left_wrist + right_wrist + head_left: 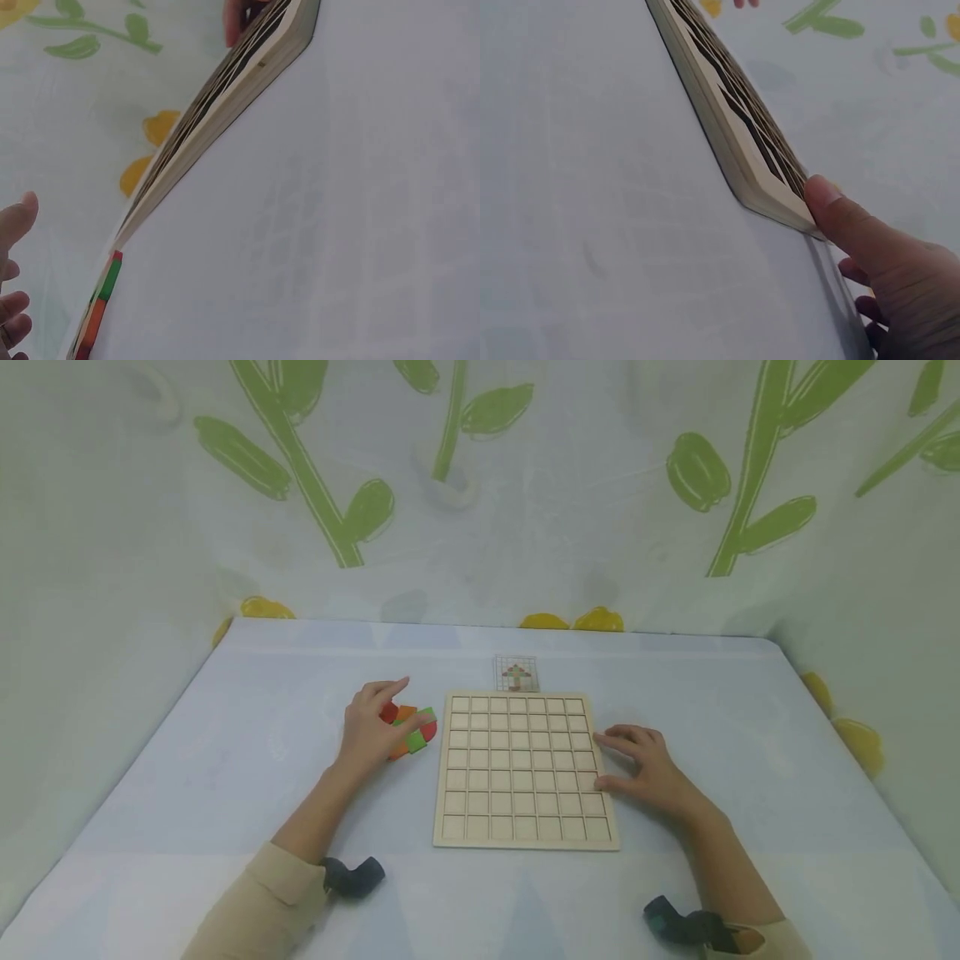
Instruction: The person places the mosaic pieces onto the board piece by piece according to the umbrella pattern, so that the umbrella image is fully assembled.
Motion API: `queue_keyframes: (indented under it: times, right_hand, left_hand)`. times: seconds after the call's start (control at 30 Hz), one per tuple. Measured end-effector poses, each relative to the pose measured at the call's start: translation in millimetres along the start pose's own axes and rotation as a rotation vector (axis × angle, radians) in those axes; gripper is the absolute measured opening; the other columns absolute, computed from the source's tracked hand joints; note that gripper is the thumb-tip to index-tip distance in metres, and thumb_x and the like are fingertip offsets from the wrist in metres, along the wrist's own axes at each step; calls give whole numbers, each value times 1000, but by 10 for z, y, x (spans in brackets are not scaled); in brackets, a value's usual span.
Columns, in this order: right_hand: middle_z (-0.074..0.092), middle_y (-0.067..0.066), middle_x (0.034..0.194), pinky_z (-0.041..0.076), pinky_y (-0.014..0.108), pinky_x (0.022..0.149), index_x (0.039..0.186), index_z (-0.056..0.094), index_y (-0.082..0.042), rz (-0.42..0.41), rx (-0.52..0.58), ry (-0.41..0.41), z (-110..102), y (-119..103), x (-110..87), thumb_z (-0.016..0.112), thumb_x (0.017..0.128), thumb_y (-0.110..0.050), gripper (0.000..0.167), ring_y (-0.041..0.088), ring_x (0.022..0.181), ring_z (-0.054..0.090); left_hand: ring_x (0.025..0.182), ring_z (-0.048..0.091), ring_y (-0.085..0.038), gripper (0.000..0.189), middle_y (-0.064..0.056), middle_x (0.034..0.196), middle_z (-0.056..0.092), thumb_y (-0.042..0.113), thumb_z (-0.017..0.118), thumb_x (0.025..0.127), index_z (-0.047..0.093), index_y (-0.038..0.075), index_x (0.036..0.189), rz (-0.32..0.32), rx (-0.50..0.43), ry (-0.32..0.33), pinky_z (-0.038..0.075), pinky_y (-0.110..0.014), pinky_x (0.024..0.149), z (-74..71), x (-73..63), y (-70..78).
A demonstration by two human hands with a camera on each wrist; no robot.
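Left hand (366, 733) over small red, orange and green flat blocks (416, 742), right hand (649, 774) at a square pale-wood grid board (525, 770)

The left hand is unclenched, thumb apart from fingers, with nothing visibly grasped. The blocks lie clustered on the whitish surface (675, 677), just left of the board. The right hand, also loose, touches the board's right edge. Just beyond the far edge lies a small gridded card (517, 675).
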State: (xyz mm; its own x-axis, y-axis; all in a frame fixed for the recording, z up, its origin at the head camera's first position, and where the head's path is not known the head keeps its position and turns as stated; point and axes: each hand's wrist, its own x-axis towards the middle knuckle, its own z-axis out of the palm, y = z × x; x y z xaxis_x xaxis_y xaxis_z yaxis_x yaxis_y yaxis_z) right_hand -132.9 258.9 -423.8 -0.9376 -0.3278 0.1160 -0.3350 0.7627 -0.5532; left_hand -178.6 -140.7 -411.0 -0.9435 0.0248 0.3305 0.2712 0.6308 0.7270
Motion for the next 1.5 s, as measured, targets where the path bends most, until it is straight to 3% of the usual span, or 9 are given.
queue_keyframes:
  times: [0.27, 0.47, 0.63, 0.83, 1.2, 1.5]
  right_hand:
    - [44, 20, 129, 29, 62, 93, 129, 56, -6, -20, -4, -4, -5, 14, -2, 80, 73, -28, 65, 41, 121, 29]
    - [43, 19, 131, 28, 62, 94, 130, 56, -7, 2, -2, -12, -6, 9, -17, 79, 74, -29, 65, 41, 122, 27]
    - [43, 19, 131, 27, 62, 95, 131, 55, -7, 9, 1, -15, -6, 7, -15, 79, 74, -29, 65, 41, 123, 26]
    - [43, 17, 131, 27, 62, 95, 130, 56, -8, 17, 19, -9, -7, 17, -16, 79, 74, -29, 64, 40, 124, 26]
    - [44, 17, 130, 26, 60, 96, 130, 57, -8, 33, 37, -2, -10, 5, -6, 80, 73, -30, 65, 39, 124, 26]
    - [44, 18, 131, 26, 62, 97, 130, 57, -8, 62, 37, -3, 13, 15, -7, 81, 72, -32, 66, 40, 124, 26]
  left_hand:
    - [106, 48, -34, 55, -16, 117, 55, 34, 77, 77, 63, 8, 123, -13, 86, 3, 34, -50, 88, -55, 34, -182]
    - [101, 53, -32, 48, -14, 110, 59, 35, 74, 80, 66, 9, 120, -67, 182, -2, 38, -47, 85, -91, 75, -305]
    - [95, 55, -29, 44, -15, 108, 60, 33, 72, 83, 66, 10, 119, -110, 252, -47, 43, -43, 80, -144, 105, -394]
    - [89, 51, -26, 42, -14, 111, 57, 34, 66, 87, 64, 10, 122, -184, 221, -128, 45, -35, 71, -196, 156, -447]
    - [106, 52, -30, 36, -14, 113, 56, 33, 64, 89, 67, 11, 118, -229, 186, -223, 47, -45, 87, -239, 273, -495]
    - [111, 51, -32, 38, -15, 117, 56, 33, 62, 90, 65, 11, 121, -294, 183, -258, 49, -44, 87, -260, 318, -493]
